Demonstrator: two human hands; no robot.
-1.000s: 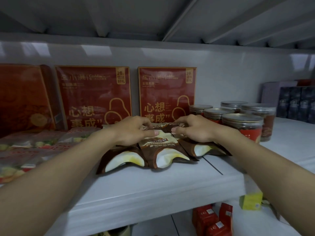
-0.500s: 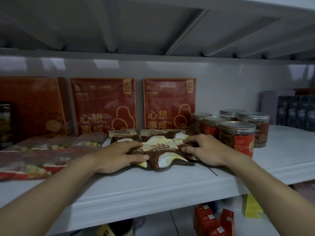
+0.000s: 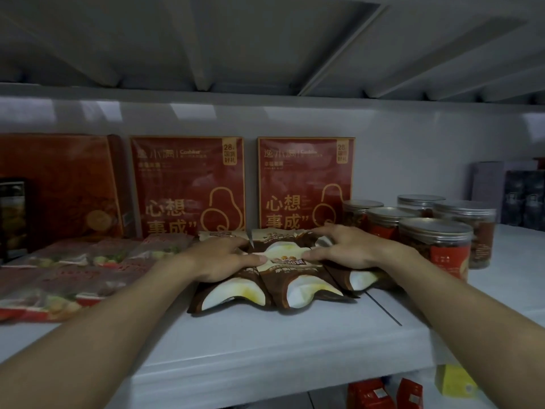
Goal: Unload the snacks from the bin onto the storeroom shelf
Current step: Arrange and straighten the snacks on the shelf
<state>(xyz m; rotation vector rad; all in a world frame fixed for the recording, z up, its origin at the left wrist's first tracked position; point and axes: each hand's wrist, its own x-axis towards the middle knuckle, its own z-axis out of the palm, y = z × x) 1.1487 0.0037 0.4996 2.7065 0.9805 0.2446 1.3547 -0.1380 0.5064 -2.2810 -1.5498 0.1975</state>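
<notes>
Several brown-and-white snack bags point(image 3: 298, 287) lie in an overlapping pile on the white storeroom shelf point(image 3: 265, 346), in front of two red boxes. My left hand point(image 3: 224, 258) lies on the left bags, with its thumb on the middle bag. On the right bags rests my right hand point(image 3: 345, 249), fingers spread, its thumb also on the middle bag. Both hands press down on the pile and grip it from the two sides. The bin is out of view.
Two red gift boxes point(image 3: 188, 187) stand against the back wall. Clear jars with metal lids point(image 3: 433, 246) stand right of the pile. Flat red snack packs point(image 3: 73, 278) lie to the left. Dark boxes point(image 3: 522, 199) are far right. Red cartons point(image 3: 383, 394) sit on the lower shelf.
Both hands stayed on the pile of bags, drew it a little toward the shelf front and together, then spread over it again. The bags remain on the shelf.
</notes>
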